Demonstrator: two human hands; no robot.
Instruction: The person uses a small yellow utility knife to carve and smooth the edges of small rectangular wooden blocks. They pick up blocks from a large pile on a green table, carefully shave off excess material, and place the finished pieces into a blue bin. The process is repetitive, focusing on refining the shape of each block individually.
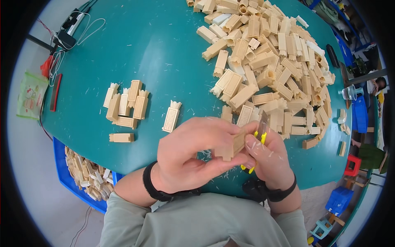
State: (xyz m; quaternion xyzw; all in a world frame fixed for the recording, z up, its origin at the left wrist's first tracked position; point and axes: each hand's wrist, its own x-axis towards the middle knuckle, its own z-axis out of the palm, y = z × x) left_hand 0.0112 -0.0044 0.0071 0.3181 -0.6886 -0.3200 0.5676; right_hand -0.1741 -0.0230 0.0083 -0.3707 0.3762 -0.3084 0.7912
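While our left hand (185,150) pinches a beige block (238,143), our right hand (272,158) grips a yellow cutter (263,138), blade (263,122) toward one o'clock, best kept off fingertips (252,143).

printed bag (29,98), lettering not legible

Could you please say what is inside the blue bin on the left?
The bin holds many beige and white pieces; anything beneath the top layer is hidden.

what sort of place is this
Probably a workshop or small factory: a big heap of similar beige pieces lies on the green table, a blue bin beside it holds more, and the right hand grips a yellow-trimmed knife.
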